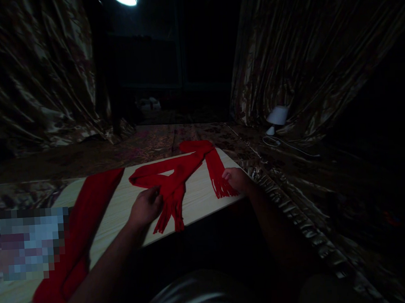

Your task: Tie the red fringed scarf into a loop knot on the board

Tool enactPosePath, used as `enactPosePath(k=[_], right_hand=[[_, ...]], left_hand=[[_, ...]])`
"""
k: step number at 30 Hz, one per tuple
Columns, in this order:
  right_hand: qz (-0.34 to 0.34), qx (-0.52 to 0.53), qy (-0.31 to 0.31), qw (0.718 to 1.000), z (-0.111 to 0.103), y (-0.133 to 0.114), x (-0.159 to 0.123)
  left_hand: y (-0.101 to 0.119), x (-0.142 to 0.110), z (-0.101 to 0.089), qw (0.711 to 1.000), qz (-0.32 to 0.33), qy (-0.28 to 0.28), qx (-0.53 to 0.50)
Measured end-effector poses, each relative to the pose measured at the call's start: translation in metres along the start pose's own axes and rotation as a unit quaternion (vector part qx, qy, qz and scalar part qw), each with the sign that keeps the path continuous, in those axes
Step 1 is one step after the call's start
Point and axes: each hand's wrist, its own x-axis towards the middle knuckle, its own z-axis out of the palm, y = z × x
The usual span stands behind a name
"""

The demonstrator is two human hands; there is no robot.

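Observation:
A red fringed scarf (189, 167) lies in loose bends across a pale wooden board (110, 212), its far loop passing over the board's back edge. My left hand (146, 206) is closed, thumb against fingers, at the scarf's edge just above two fringed tails. On the right, my right hand (236, 179) pinches the side of another fringed end near the board's right corner. A wide red knitted length (92, 199) runs down the board's left part, partly behind my left forearm. Whether it joins the fringed scarf, I cannot tell.
The room is dark. A small white lamp (277, 116) with a looped cable (271, 141) stands on the patterned carpet (147, 141) at the right. Patterned curtains (285, 41) hang on both sides. A blurred, pixelated patch (33, 244) covers something at the left.

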Motion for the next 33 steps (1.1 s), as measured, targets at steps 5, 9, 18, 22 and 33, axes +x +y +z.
enactPosePath(k=[5,9,18,22,33], right_hand=[[-0.036,-0.007,-0.008,0.999,0.001,0.001,0.009],[-0.027,-0.050,-0.051,0.997,0.007,-0.011,0.013],[-0.039,-0.147,-0.044,0.987,0.007,-0.020,0.029],[-0.015,-0.190,-0.047,0.981,0.006,-0.027,0.035],[0.060,-0.237,-0.070,0.967,0.023,-0.038,0.049]], left_hand=[[0.000,0.000,-0.001,1.000,0.007,0.003,-0.002],[0.000,0.000,-0.002,1.000,0.005,-0.008,-0.012],[-0.004,0.001,0.002,0.999,0.004,-0.013,-0.029],[0.000,0.000,0.000,1.000,0.006,-0.007,-0.018],[0.001,0.000,-0.002,1.000,0.001,-0.010,-0.011]])
